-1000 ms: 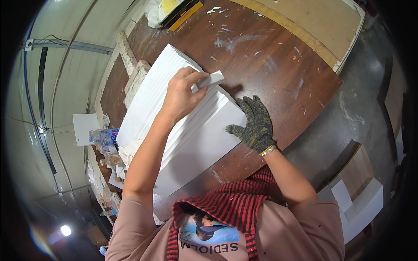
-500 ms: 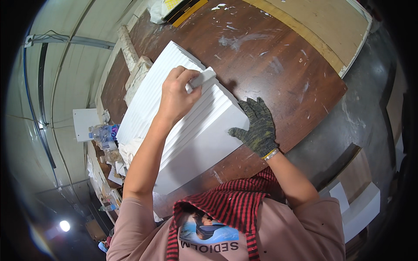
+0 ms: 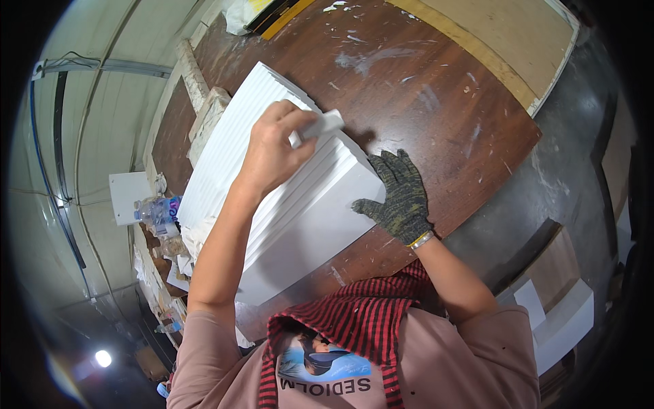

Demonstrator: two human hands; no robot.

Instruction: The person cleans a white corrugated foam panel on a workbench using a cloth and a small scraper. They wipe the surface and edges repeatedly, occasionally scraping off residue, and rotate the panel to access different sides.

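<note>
We are working on a white ribbed moulding block that lies slantwise across the dark brown worktable, its far end toward the wall at the left and its near end at the table's near edge. Our left hand, bare, is clenched around a small pale sanding block and presses it onto the grooved top face near the block's right edge, about halfway along. Our right hand, in a dark knitted glove, lies open and flat, fingers spread, against the smooth right side of the moulding where that side meets the table, steadying it rather than grasping it.

As for progress, we judge the work to be somewhere in the middle: the ribs look clean and even along the whole length, yet we cannot tell which stretches are already smoothed and which are not. White smears and flecks dot the table on the far side. Rough pale offcuts stand just beyond the moulding's left edge, and plastic bottles lie further left.
</note>
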